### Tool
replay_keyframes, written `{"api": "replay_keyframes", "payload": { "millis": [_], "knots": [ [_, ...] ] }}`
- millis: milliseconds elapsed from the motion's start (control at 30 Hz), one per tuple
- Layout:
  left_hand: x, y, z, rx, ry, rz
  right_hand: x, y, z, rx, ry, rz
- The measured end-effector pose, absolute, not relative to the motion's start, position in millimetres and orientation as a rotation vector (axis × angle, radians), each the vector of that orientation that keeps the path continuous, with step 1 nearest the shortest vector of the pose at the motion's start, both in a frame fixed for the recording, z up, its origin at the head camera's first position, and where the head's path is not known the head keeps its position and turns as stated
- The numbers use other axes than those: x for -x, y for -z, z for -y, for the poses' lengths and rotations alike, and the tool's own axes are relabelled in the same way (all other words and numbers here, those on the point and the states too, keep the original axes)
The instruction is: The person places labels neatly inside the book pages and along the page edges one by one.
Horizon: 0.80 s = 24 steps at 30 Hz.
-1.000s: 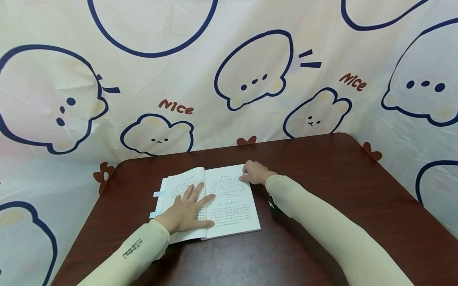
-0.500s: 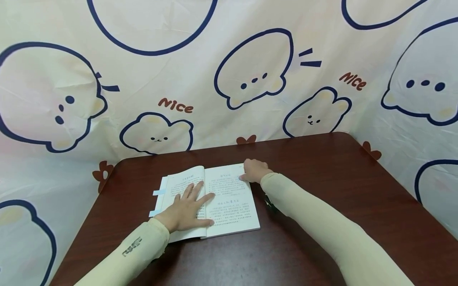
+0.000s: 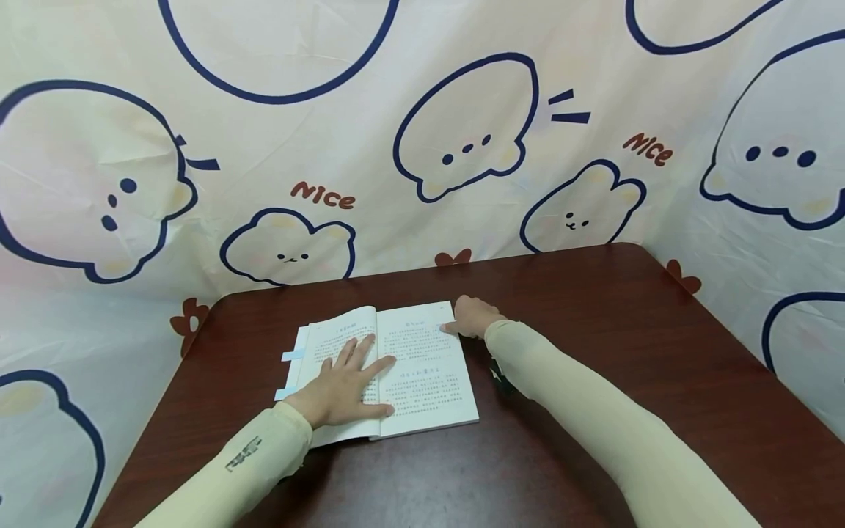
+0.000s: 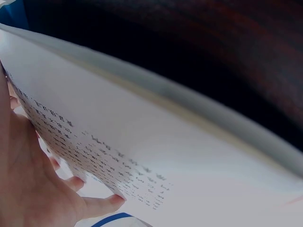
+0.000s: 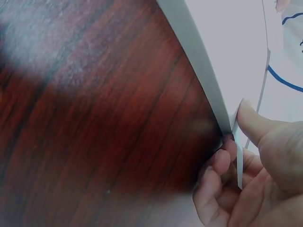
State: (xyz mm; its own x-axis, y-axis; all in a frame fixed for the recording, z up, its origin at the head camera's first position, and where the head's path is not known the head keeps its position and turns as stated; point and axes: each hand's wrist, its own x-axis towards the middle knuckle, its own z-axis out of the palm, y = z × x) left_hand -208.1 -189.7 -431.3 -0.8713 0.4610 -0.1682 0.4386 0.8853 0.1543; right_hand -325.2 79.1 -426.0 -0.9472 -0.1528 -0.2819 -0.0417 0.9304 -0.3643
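Note:
An open book (image 3: 425, 403) with printed text lies on the dark table. In the head view my left hand (image 3: 346, 392) rests on the left page and across the fold, fingers spread and straight. The left wrist view shows the same hand (image 4: 42, 179) against the page. My right hand (image 3: 475, 319) is at the upper right edge of the book, thumb on the page. In the right wrist view, a narrow pale sticky tab (image 5: 240, 168) juts from the page edge between the right hand's (image 5: 251, 175) thumb and curled fingers. The tab's inner end is hidden under the thumb.
Two light blue tabs, an upper one (image 3: 293, 356) and a lower one (image 3: 285, 394), stick out from the book's left edge. The brown table (image 3: 561, 286) extends around the book. A cartoon-printed cloth (image 3: 396, 242) hangs behind and beside it.
My right hand has shifted slightly at the page edge. Its fingers have drawn off the book's upper right corner while the thumb stays on the page. The left hand has not moved.

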Motion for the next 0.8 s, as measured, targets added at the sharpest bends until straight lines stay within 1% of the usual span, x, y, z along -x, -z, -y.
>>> {"api": "replay_keyframes", "payload": {
  "millis": [333, 800],
  "knots": [
    [207, 431, 189, -0.699, -0.162, -2.849, 321, 425, -81, 0.205, 0.575, -2.664],
    [209, 432, 190, -0.703, -0.149, -2.860, 322, 417, -77, 0.146, 0.548, -2.663]
  ]
}}
